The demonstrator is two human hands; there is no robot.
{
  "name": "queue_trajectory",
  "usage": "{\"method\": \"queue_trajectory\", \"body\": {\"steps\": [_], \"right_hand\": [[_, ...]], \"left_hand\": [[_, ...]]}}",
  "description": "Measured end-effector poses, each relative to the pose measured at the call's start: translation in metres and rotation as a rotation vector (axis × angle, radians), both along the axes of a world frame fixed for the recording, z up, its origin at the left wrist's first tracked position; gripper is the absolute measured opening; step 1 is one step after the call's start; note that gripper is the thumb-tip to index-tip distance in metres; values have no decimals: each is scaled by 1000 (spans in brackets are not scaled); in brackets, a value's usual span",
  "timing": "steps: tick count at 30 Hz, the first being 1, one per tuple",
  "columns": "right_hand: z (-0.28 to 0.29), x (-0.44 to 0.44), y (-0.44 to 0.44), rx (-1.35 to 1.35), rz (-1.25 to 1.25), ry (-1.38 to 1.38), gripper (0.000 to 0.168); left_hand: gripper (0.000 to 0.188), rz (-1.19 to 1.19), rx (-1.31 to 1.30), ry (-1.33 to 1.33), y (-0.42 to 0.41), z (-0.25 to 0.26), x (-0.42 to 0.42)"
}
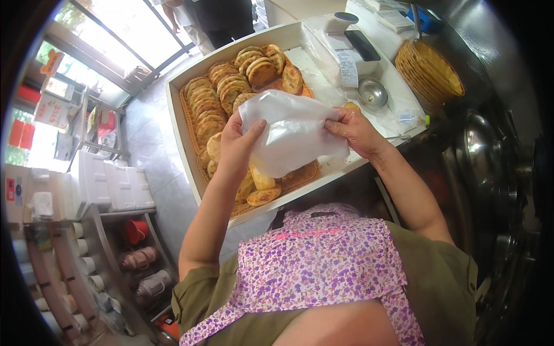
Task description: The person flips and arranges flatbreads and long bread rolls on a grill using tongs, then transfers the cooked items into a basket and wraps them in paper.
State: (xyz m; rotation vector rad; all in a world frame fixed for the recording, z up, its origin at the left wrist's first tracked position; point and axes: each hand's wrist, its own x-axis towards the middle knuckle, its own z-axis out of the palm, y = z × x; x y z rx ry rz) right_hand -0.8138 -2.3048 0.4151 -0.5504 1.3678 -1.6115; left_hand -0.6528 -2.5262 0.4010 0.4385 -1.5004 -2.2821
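Observation:
Between my two hands a translucent white plastic bag (pixel 290 134) is stretched out flat. My left hand (pixel 242 134) pinches its left edge between thumb and fingers. Its right edge is gripped by my right hand (pixel 355 132). Beneath the bag, round browned flatbreads (pixel 207 108) stand in rows in a shallow wicker tray (pixel 187 113). Paler, puffier breads (pixel 262 178) lie at the tray's near end, partly hidden by the bag and my left hand. I cannot tell whether the bag's mouth is open.
A white-rimmed counter (pixel 184 168) holds the tray. At its right are a receipt printer (pixel 361 65), a steel bowl (pixel 373 93), a plastic bottle (pixel 411 119) and stacked wicker baskets (pixel 426 73). A person (pixel 220 19) stands beyond the counter. Shelves with thermos flasks (pixel 153 285) are at lower left.

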Motion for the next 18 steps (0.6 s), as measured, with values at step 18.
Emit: {"method": "queue_trajectory", "body": {"steps": [18], "right_hand": [[6, 6, 17, 74, -172, 198, 18]], "left_hand": [[23, -352, -327, 41, 79, -7, -64]]}}
